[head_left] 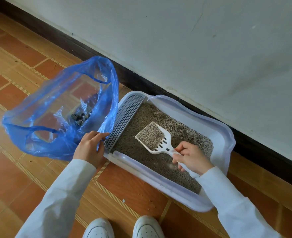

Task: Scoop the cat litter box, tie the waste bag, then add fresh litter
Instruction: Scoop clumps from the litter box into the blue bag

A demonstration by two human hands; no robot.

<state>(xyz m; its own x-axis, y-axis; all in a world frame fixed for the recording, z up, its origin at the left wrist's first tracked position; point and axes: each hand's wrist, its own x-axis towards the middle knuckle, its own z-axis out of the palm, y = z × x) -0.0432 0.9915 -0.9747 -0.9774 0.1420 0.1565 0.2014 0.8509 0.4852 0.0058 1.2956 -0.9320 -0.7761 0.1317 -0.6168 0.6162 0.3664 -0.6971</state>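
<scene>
With our right hand [191,158] gripping the loaded scoop [156,138] over the litter box [222,134], we should sift gently, then tip clumps into the bag [61,107] our left hand [90,146] pinches open beside it.

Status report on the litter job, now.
Left hand grips blue bag rim, mouth open. Right hand holds scoop, loaded, above litter box. Clumps in bag; nothing between scoop and bag.

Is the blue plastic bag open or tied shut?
Open. The blue plastic bag gapes wide, its mouth held by the left hand, with dark clumps visible inside.
</scene>
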